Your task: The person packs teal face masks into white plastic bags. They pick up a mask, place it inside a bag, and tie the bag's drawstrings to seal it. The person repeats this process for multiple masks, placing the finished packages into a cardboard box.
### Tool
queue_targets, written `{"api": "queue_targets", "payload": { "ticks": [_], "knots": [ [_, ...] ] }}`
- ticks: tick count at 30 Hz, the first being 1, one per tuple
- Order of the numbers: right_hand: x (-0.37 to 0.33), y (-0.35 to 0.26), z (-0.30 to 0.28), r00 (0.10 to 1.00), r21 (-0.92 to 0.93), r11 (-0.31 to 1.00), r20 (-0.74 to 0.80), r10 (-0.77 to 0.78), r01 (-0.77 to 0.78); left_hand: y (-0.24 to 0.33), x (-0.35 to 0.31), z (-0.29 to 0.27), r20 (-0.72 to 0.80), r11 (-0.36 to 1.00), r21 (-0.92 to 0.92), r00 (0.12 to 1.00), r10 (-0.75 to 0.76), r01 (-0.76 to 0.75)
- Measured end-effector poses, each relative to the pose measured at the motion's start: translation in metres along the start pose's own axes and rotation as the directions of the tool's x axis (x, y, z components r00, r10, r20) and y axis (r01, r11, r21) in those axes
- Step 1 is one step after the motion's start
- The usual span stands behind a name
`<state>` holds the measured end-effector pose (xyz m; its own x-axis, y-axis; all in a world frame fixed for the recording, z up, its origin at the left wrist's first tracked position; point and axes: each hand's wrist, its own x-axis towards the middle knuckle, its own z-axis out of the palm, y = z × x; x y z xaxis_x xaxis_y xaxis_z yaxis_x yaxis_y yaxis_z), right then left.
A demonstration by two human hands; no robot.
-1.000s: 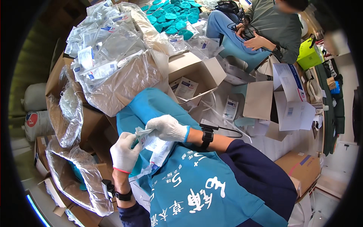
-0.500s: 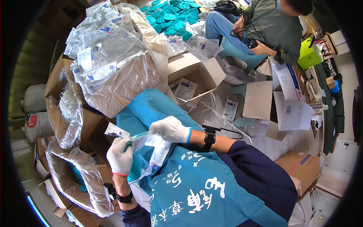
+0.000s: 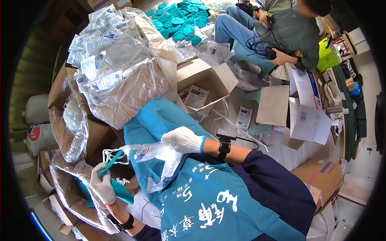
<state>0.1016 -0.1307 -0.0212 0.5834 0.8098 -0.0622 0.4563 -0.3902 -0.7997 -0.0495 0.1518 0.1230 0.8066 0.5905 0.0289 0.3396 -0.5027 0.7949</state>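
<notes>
My left hand (image 3: 103,185), in a white knitted glove, grips a teal face mask (image 3: 113,161) with white ear loops beside the lined box at lower left. More teal fabric (image 3: 124,193) shows just below that hand; whether it is the same piece I cannot tell. My right hand (image 3: 183,139), gloved too, is closed on a clear plastic pouch (image 3: 146,154) with a printed label, above my blue apron (image 3: 209,201). Another printed pouch (image 3: 171,165) lies on my lap under it. The right fingertips are partly hidden.
A plastic-lined carton (image 3: 132,92) heaped with clear pouches (image 3: 108,44) stands at far left. Teal masks (image 3: 181,20) are piled behind it. An open carton (image 3: 209,86) holds pouches. A plastic-lined box (image 3: 66,193) stands at lower left. A seated person (image 3: 289,36) handles black cables.
My left hand has moved down and left, away from the pouch, with the teal mask and its white loops now in view. My right hand stays nearly in place with the pouch.
</notes>
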Motion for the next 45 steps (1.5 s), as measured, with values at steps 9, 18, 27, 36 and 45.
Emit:
{"api": "queue_targets", "payload": {
  "ticks": [9,18,27,36,45],
  "knots": [
    [-0.024,-0.030,-0.011,0.988,0.070,0.997,0.152,0.026,-0.037,-0.002,0.000,0.009,-0.171,0.962,-0.249,0.973,-0.156,0.110],
    [-0.003,0.002,-0.065,0.903,0.897,0.426,-0.078,0.423,-0.122,-0.025,0.005,-0.035,-0.264,0.950,-0.300,0.964,-0.001,-0.081],
    [0.008,-0.054,-0.059,0.803,-0.391,0.855,0.354,0.480,-0.340,-0.007,-0.006,-0.010,-0.151,0.936,-0.347,0.982,-0.111,0.052],
    [0.020,-0.062,0.009,0.829,-0.328,0.908,0.406,0.383,-0.260,-0.043,-0.005,0.030,0.252,0.905,-0.248,0.925,-0.283,0.345],
    [0.035,-0.021,0.012,0.814,0.384,0.766,0.499,0.298,-0.516,-0.058,-0.035,0.045,0.110,0.856,-0.370,0.932,-0.345,0.360]
  ]
}}
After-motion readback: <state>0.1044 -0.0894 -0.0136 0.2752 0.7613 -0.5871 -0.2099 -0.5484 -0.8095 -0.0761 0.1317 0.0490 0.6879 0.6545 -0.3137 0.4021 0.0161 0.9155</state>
